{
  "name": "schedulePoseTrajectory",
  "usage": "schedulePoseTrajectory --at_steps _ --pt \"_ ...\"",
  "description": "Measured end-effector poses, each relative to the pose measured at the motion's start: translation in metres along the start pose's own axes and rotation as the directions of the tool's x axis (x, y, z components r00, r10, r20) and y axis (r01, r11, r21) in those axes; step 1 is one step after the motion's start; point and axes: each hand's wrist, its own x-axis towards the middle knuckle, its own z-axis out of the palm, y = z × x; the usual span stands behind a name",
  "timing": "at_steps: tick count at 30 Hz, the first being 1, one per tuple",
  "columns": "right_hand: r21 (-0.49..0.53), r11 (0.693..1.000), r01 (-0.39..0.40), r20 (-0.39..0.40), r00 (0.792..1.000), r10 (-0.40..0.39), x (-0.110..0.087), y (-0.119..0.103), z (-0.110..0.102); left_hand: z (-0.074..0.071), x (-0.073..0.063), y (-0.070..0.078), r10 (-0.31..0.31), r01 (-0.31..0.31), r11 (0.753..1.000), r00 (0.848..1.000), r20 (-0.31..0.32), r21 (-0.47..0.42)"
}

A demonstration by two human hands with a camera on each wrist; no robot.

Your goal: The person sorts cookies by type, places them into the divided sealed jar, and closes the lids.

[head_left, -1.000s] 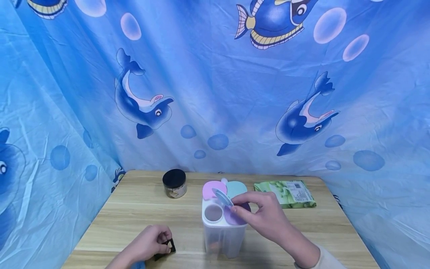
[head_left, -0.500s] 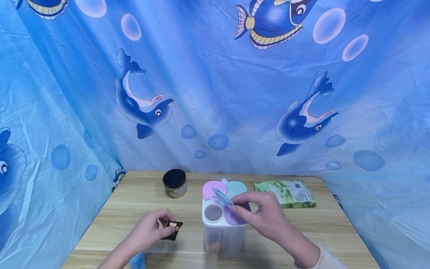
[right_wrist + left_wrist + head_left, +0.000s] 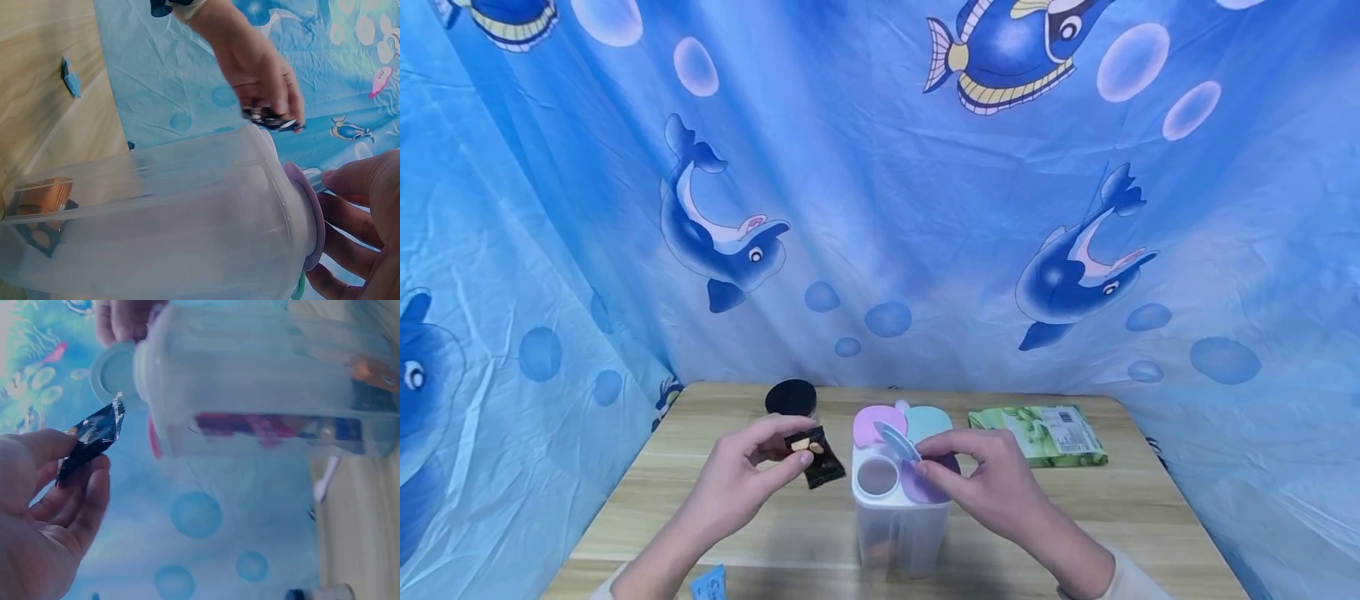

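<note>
My left hand (image 3: 737, 479) pinches a small black snack packet (image 3: 823, 468) with a nut picture on it, in the air left of the storage container (image 3: 895, 533). This translucent container has a white top with several coloured lids. My right hand (image 3: 992, 479) holds up the light blue lid (image 3: 895, 439), tilted, beside the uncovered round opening (image 3: 877, 477). The pink lid (image 3: 874, 423), mint green lid (image 3: 928, 421) and purple lid (image 3: 922, 485) lie flat. Inside, the right wrist view shows an orange packet (image 3: 47, 197) low down; the left wrist view shows a red packet (image 3: 250, 424).
A jar with a black lid (image 3: 791, 397) stands at the back left, partly behind my left hand. A green bag (image 3: 1048, 435) lies at the back right. Near the front edge is a small blue packet (image 3: 709, 583). A patterned blue curtain (image 3: 880, 208) surrounds the wooden table (image 3: 1075, 533).
My left hand has lifted the black snack packet from the table, moving it up and right toward the container. The blue packet has come into fuller view. My right hand and the lid stay put.
</note>
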Motion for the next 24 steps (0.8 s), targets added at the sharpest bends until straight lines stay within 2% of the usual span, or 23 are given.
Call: schedulePoseTrajectory --at_steps 4,9,14,18,24 --pt "-0.001 1.000 0.001 0.000 1.000 -0.001 0.000 0.000 0.000 0.006 0.006 0.014 0.080 -0.083 0.993 0.996 -0.038 -0.081" --pt "0.003 1.000 -0.006 -0.006 1.000 0.006 0.000 -0.001 0.000 0.018 0.010 0.021 0.114 -0.121 0.981 0.992 -0.057 -0.151" --pt "0.002 1.000 0.006 -0.017 1.000 -0.006 0.000 -0.002 0.000 0.032 0.012 0.019 0.117 -0.122 0.988 0.992 -0.056 -0.096" --pt "-0.001 1.000 -0.016 -0.011 1.000 0.016 0.000 -0.002 0.000 0.042 0.012 0.014 0.137 -0.138 0.990 0.990 -0.040 -0.031" --pt "0.006 1.000 -0.018 0.006 1.000 0.018 0.000 0.000 -0.001 0.051 0.011 0.007 0.137 -0.136 0.989 0.991 -0.011 0.052"
